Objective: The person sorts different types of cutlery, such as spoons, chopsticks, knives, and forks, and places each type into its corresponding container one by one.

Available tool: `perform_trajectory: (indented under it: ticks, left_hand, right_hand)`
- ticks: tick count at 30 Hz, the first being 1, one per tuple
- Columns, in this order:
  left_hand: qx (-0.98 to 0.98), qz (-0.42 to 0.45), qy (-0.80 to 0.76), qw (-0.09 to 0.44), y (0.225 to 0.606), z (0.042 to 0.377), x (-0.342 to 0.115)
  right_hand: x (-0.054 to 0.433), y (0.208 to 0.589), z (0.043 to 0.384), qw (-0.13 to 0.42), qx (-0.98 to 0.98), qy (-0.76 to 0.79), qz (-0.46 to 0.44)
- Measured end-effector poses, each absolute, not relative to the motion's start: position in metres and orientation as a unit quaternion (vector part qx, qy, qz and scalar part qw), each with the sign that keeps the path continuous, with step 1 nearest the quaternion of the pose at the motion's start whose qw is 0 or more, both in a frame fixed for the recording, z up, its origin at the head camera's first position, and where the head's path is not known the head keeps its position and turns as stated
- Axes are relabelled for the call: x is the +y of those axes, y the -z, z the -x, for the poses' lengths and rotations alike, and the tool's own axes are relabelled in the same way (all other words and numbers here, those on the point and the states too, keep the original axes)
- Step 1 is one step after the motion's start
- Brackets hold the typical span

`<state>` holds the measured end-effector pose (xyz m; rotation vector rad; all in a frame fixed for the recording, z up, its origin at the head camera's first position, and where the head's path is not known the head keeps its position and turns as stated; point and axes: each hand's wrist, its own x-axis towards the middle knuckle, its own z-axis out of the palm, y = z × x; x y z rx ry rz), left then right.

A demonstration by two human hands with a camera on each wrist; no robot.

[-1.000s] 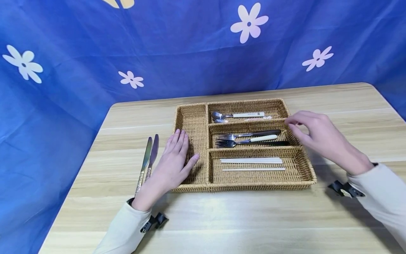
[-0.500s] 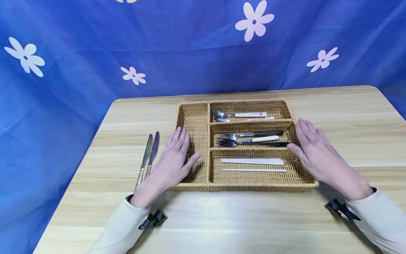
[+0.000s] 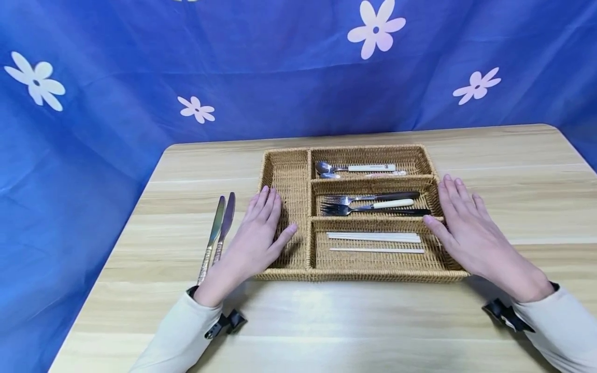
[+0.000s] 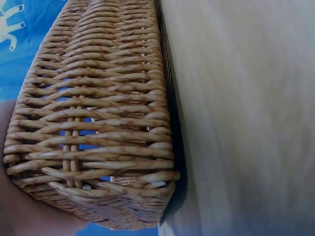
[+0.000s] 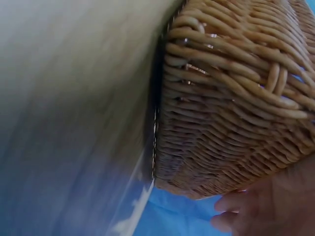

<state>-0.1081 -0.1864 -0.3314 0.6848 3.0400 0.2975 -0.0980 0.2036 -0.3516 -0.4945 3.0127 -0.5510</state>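
Observation:
A wicker cutlery tray (image 3: 373, 275) lies between my two hands. My left hand (image 3: 254, 238) rests on its left rim with straight fingers, the thumb reaching inward over the left compartment. On the opposite side my right hand (image 3: 475, 241) lies along the right rim, fingers extended and thumb over the inner edge. Spoons (image 3: 370, 168) lie in the back compartment, forks (image 3: 394, 203) in the middle one, white chopsticks (image 3: 375, 237) in the front one. Both wrist views show the tray's woven outer wall (image 4: 98, 108) close up, low against the tabletop.
Two table knives (image 3: 215, 225) lie side by side left of the tray, their handles partly behind my left wrist. The wooden table (image 3: 350, 321) extends around the tray, and a blue flowered cloth (image 3: 280, 77) hangs beyond its back edge.
My right hand has come down from above the tray's right end, straightened its fingers and settled on the right rim. The left hand has stayed on the left rim.

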Motion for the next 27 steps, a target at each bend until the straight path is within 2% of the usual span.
perform_trajectory:
  ticks: [16, 23, 25, 27]
  left_hand:
    - [0.967, -0.223, -0.124, -0.001, 0.335, 0.108, -0.176]
    - [0.96, -0.201, -0.196, -0.011, 0.331, 0.107, -0.189]
    - [0.958, -0.17, -0.23, -0.03, 0.326, 0.106, -0.202]
    - [0.959, -0.128, -0.244, -0.07, 0.319, 0.106, -0.221]
  right_hand:
    - [0.216, 0.353, 0.095, 0.0, 0.973, 0.166, 0.158]
    - [0.209, 0.355, 0.095, -0.005, 0.971, 0.177, 0.163]
    - [0.207, 0.356, 0.097, -0.001, 0.969, 0.183, 0.164]
    - [0.205, 0.357, 0.098, 0.002, 0.968, 0.188, 0.164]
